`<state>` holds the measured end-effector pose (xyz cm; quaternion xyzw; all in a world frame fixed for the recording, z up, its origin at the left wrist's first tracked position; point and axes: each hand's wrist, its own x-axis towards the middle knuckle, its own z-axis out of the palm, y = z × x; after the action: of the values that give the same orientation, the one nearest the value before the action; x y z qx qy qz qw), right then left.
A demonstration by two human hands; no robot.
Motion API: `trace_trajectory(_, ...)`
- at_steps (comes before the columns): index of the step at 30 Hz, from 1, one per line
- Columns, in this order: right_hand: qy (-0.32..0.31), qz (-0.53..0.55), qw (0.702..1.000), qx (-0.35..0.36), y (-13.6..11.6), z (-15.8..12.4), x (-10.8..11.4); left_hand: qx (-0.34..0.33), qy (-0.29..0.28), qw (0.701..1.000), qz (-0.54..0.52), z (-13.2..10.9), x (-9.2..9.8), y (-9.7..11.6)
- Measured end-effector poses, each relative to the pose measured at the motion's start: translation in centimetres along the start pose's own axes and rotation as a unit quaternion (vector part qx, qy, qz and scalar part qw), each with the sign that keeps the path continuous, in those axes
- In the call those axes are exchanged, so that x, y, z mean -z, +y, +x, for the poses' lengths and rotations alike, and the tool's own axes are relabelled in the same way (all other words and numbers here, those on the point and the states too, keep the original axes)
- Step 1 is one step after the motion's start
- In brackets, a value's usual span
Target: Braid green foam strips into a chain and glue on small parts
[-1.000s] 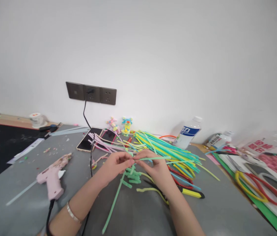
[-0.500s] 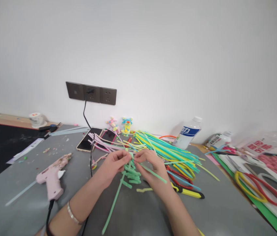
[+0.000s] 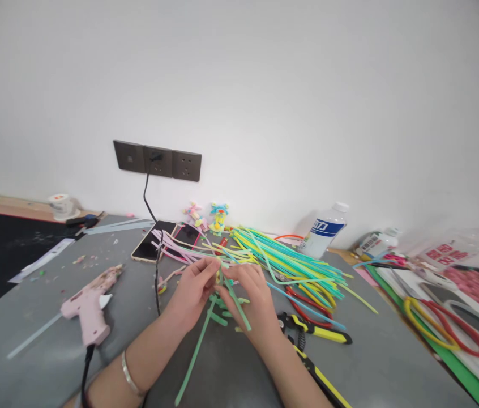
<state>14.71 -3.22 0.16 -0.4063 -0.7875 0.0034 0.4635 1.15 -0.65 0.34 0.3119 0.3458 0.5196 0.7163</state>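
Green pipe cleaners (image 3: 197, 352) are pinched between my two hands at the middle of the table. My left hand (image 3: 195, 288) closes thumb and forefinger on them from the left. My right hand (image 3: 248, 294) grips from the other side, with one green end slanting down across its fingers. A long green stem hangs toward the front edge. Beneath the hands lie short green bent pieces (image 3: 219, 319), partly hidden. Pliers with yellow and black handles (image 3: 324, 331) rest beside my right wrist.
A pink hot glue gun (image 3: 90, 309) lies on the left. Behind my hands are phones (image 3: 154, 241), a pile of coloured pipe cleaners (image 3: 294, 263) and two small figures (image 3: 219, 218). A bottle (image 3: 324, 229) stands at the back right, scissors (image 3: 430, 326) nearer. A black cord (image 3: 157, 277) crosses the table.
My right hand has shifted left, closer to my left hand, and its green end now points more steeply down. More of the pliers shows.
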Motion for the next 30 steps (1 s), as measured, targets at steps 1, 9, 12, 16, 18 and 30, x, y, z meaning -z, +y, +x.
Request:
trace_trajectory(1, 0.003, -0.009, 1.000, -0.003, -0.1, -0.1, -0.2, 0.000, -0.001, 1.000, -0.004, 0.0, 0.0, 0.0)
trace_trajectory(9, 0.031, 0.012, 0.999, -0.010, -0.1, 0.1, 0.2, -0.015, -0.025, 0.999, -0.022, 0.1, 0.0, 0.2)
trace_trajectory(12, 0.053, 0.037, 0.998, -0.027, 0.1, 0.2, 0.8, -0.025, -0.030, 0.999, -0.021, 0.2, 0.1, 0.3)
trace_trajectory(16, 0.097, 0.069, 0.990, -0.078, 0.5, 0.3, 1.3, -0.023, -0.039, 0.999, -0.003, 0.1, 0.0, 0.4)
trace_trajectory(18, 0.096, 0.096, 0.984, -0.116, 0.7, 0.4, 1.4, -0.014, -0.050, 0.999, 0.005, 0.0, 0.1, 0.4)
trace_trajectory(30, -0.004, 0.289, 0.942, -0.172, 2.1, 0.9, 1.5, 0.046, -0.132, 0.988, 0.064, -0.1, 0.7, 0.7)
